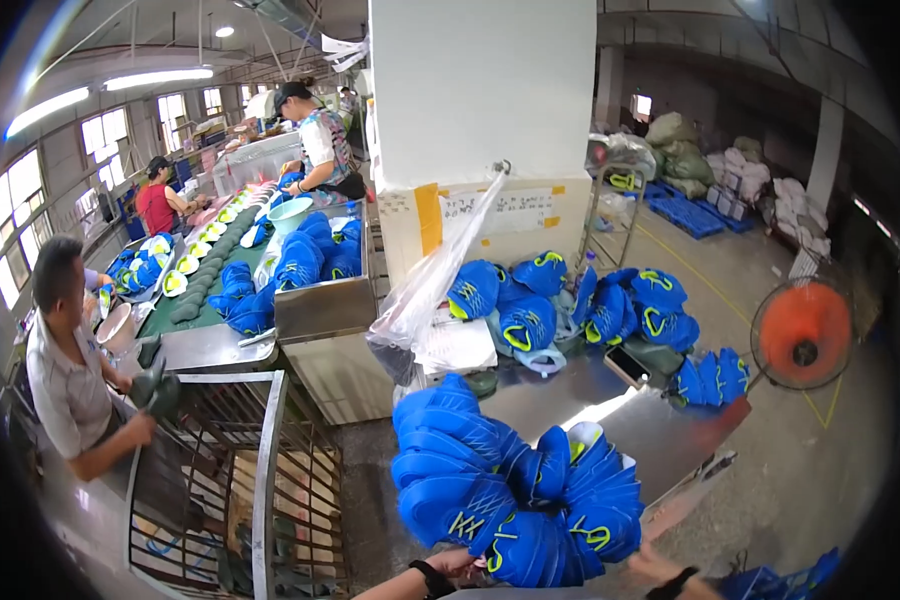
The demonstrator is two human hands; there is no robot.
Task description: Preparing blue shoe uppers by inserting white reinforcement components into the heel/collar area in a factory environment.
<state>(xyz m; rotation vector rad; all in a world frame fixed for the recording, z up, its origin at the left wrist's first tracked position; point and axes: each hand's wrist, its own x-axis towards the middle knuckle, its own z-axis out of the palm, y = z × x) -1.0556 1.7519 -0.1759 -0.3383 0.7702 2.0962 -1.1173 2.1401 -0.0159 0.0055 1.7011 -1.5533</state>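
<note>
A big curved bundle of blue shoe uppers [455, 465], nested in one another and trimmed in bright yellow-green, is held up in front of me before the metal table. My left hand [460, 563] grips its lower left edge, fingers closed against the uppers. At the lower right edge of the bundle is my right hand [650, 563], holding that side; its fingers are largely hidden behind the uppers. Each wrist wears a dark band.
The metal table [530, 400] carries more bundled blue uppers [530, 300], a phone [626, 366] and papers [457, 345]. An orange fan [802, 333] stands right. At left, a person [70, 370] handles dark shoe-shaped pieces beside a barred metal cart [270, 470]. A white pillar [485, 100] rises ahead.
</note>
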